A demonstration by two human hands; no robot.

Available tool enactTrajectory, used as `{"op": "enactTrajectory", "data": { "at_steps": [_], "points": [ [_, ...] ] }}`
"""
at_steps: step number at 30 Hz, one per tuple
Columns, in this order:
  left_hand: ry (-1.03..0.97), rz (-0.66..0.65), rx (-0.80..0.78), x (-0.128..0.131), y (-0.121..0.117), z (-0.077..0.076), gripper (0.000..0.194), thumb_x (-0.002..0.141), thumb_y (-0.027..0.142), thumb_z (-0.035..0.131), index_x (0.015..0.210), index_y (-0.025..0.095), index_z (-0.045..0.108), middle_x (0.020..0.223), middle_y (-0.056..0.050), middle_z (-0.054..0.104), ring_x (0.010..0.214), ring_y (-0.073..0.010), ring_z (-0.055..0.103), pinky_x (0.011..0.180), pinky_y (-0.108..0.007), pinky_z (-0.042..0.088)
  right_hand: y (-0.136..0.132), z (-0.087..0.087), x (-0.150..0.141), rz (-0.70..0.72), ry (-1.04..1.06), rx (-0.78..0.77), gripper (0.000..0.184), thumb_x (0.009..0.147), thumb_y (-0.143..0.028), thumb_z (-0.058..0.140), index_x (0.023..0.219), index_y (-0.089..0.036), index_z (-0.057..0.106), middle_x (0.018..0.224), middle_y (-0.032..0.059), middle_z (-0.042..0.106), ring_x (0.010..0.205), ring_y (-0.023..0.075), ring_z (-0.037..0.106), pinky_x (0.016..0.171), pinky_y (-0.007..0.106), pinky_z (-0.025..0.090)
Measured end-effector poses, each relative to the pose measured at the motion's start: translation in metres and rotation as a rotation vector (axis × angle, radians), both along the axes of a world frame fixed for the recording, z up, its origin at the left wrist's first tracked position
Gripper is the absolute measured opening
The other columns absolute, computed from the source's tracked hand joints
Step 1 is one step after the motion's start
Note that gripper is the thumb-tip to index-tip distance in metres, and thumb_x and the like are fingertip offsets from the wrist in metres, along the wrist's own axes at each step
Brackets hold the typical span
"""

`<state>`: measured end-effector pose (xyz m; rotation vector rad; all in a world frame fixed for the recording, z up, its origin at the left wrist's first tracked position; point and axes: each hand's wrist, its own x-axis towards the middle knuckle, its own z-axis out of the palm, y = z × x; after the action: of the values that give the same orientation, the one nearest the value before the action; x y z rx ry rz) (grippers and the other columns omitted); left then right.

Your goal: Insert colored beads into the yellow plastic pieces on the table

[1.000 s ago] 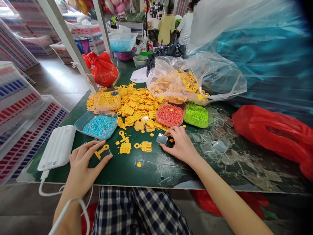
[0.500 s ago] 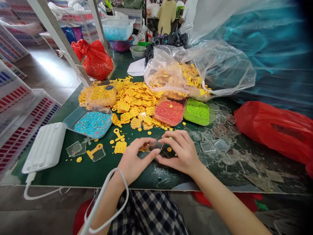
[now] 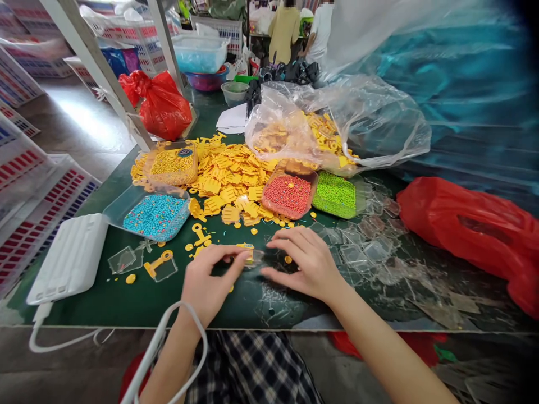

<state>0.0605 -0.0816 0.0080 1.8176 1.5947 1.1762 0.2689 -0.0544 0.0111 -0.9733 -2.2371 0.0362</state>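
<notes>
My left hand [image 3: 213,280] pinches the edge of a small yellow plastic piece [image 3: 246,253] between thumb and fingers, close above the green tabletop. A clear part shows at that piece's right side; its details are too small to tell. To the right, my right hand [image 3: 305,264] is open, its thumb and fingers apart with nothing between them. A small yellow disc [image 3: 288,259] lies by its fingers. Left of my left hand, a yellow piece with a ring end [image 3: 159,265] rests on a clear square plate [image 3: 167,273]. Another ring-ended yellow piece [image 3: 200,233] lies behind.
Trays of blue beads [image 3: 155,216], yellow beads [image 3: 173,163], red beads [image 3: 288,196] and green beads [image 3: 336,193] stand around a heap of yellow pieces [image 3: 229,168]. Clear plastic squares [image 3: 366,247] are scattered at right. A white power bank [image 3: 69,255] trails a cable past my left arm.
My hands have parted. The left moved left with the small yellow piece, and the right opened away from it. The view has shifted slightly.
</notes>
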Motion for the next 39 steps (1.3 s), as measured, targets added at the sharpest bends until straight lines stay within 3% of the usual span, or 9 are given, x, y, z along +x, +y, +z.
{"op": "enactTrajectory", "data": {
  "at_steps": [4, 8, 12, 14, 18, 27, 31, 35, 39],
  "points": [
    [0.097, 0.327, 0.112, -0.037, -0.010, 0.002, 0.014, 0.085, 0.039, 0.063, 0.082, 0.027, 0.070, 0.083, 0.001, 0.070, 0.079, -0.0198, 0.064, 0.074, -0.036, 0.053, 0.015, -0.003, 0.035, -0.370, -0.039, -0.144, 0.034, 0.096, -0.044, 0.043, 0.080, -0.022, 0.064, 0.081, 0.0064, 0.068, 0.076, 0.0214, 0.059, 0.068, 0.036, 0.041],
    [0.316, 0.493, 0.211, -0.078, -0.022, 0.002, 0.011, 0.089, 0.037, 0.061, 0.093, 0.030, 0.069, 0.095, 0.002, 0.069, 0.096, -0.0253, 0.062, 0.090, -0.046, 0.048, 0.020, -0.015, 0.067, -0.610, -0.132, -0.210, 0.036, 0.088, -0.054, 0.053, 0.092, -0.021, 0.067, 0.091, 0.0088, 0.069, 0.089, 0.0287, 0.058, 0.074, 0.040, 0.041],
    [0.553, 0.478, 0.487, -0.103, -0.026, -0.012, 0.017, 0.087, 0.039, 0.063, 0.084, 0.024, 0.071, 0.083, -0.004, 0.072, 0.077, -0.0249, 0.064, 0.074, -0.043, 0.049, 0.016, -0.023, 0.076, -0.724, -0.282, -0.270, 0.045, 0.078, -0.060, 0.063, 0.096, -0.020, 0.070, 0.095, 0.0107, 0.067, 0.093, 0.0322, 0.055, 0.076, 0.043, 0.040],
    [0.656, 0.393, 0.511, -0.108, -0.026, -0.020, 0.022, 0.089, 0.040, 0.061, 0.083, 0.022, 0.071, 0.084, -0.007, 0.072, 0.074, -0.0256, 0.063, 0.068, -0.041, 0.047, 0.015, -0.022, 0.075, -0.739, -0.290, -0.289, 0.041, 0.077, -0.057, 0.065, 0.094, -0.020, 0.070, 0.094, 0.0102, 0.067, 0.092, 0.0317, 0.054, 0.075, 0.043, 0.040],
    [0.729, 0.280, 0.377, -0.111, -0.028, -0.024, 0.022, 0.093, 0.035, 0.054, 0.094, 0.023, 0.072, 0.096, -0.008, 0.071, 0.083, -0.0279, 0.061, 0.072, -0.042, 0.045, 0.015, -0.014, 0.071, -0.676, -0.189, -0.249, 0.033, 0.081, -0.048, 0.065, 0.097, -0.021, 0.069, 0.093, 0.0085, 0.068, 0.092, 0.0305, 0.055, 0.076, 0.042, 0.042],
    [0.510, 0.073, 0.395, -0.077, -0.019, -0.010, 0.013, 0.091, 0.021, 0.059, 0.100, 0.026, 0.066, 0.101, -0.004, 0.068, 0.089, -0.0222, 0.062, 0.083, -0.041, 0.048, 0.007, 0.001, 0.038, -0.243, -0.043, -0.140, 0.030, 0.081, -0.044, 0.069, 0.101, -0.022, 0.067, 0.095, 0.0073, 0.067, 0.090, 0.0259, 0.055, 0.079, 0.042, 0.046],
    [0.436, -0.145, 0.467, -0.049, -0.002, -0.001, 0.015, 0.091, 0.017, 0.060, 0.102, 0.026, 0.065, 0.100, -0.002, 0.069, 0.088, -0.0189, 0.062, 0.082, -0.036, 0.049, 0.003, 0.002, 0.028, -0.084, 0.028, -0.165, 0.034, 0.081, -0.043, 0.071, 0.106, -0.022, 0.066, 0.097, 0.0068, 0.066, 0.093, 0.0239, 0.056, 0.082, 0.041, 0.047],
    [0.473, -0.441, 0.460, -0.026, 0.016, 0.012, 0.024, 0.095, 0.023, 0.055, 0.119, 0.023, 0.058, 0.110, -0.004, 0.069, 0.097, -0.0182, 0.060, 0.087, -0.034, 0.047, 0.001, 0.002, 0.021, 0.011, 0.091, -0.253, 0.035, 0.078, -0.044, 0.073, 0.106, -0.023, 0.065, 0.097, 0.0057, 0.066, 0.093, 0.0229, 0.056, 0.084, 0.042, 0.048],
    [0.503, -0.606, 0.427, -0.011, 0.028, 0.019, 0.027, 0.099, 0.026, 0.049, 0.125, 0.023, 0.054, 0.113, -0.004, 0.069, 0.100, -0.0178, 0.058, 0.088, -0.032, 0.045, -0.002, 0.001, 0.015, 0.095, 0.166, -0.370, 0.036, 0.077, -0.045, 0.074, 0.103, -0.023, 0.065, 0.095, 0.0052, 0.066, 0.093, 0.0223, 0.055, 0.082, 0.039, 0.048]
  ]
}}
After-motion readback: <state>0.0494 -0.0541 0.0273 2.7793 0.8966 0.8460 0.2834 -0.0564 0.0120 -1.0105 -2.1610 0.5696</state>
